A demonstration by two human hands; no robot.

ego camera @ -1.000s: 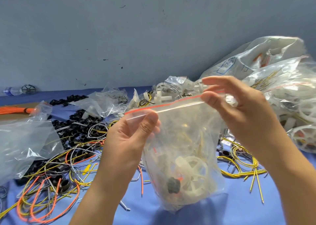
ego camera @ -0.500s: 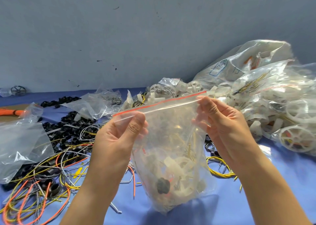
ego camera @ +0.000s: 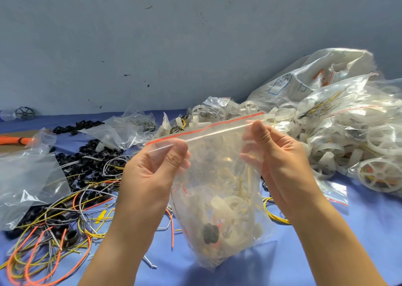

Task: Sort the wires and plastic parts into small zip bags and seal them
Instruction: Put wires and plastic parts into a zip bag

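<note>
Nearest the camera, a clear zip bag [ego camera: 217, 190] is held up over the blue table [ego camera: 365, 238], and whether its bottom touches the cloth cannot be told. Its top left corner is pinched by the left hand [ego camera: 152, 172], thumb in front and fingers behind the plastic. The top right corner is pinched by the right hand [ego camera: 280, 159] in the same way, and the red-lined mouth [ego camera: 204, 127] is stretched between the two, sloping up to the right. Whether the seal is closed cannot be told. Inside the bag, a black part [ego camera: 210, 233] and a white ring [ego camera: 230, 205] are seen near the bottom, with thin yellow pins above them.

Further back on the left, loose wires [ego camera: 50, 244] in orange, yellow and grey are spread on the table, mixed with black rings [ego camera: 91, 155]. An empty bag [ego camera: 26, 177] is seen at the left edge. To the right, a heap of filled bags [ego camera: 348, 120] is piled up, with white wheels showing through. A grey-blue wall [ego camera: 174, 46] closes the view at the back.
</note>
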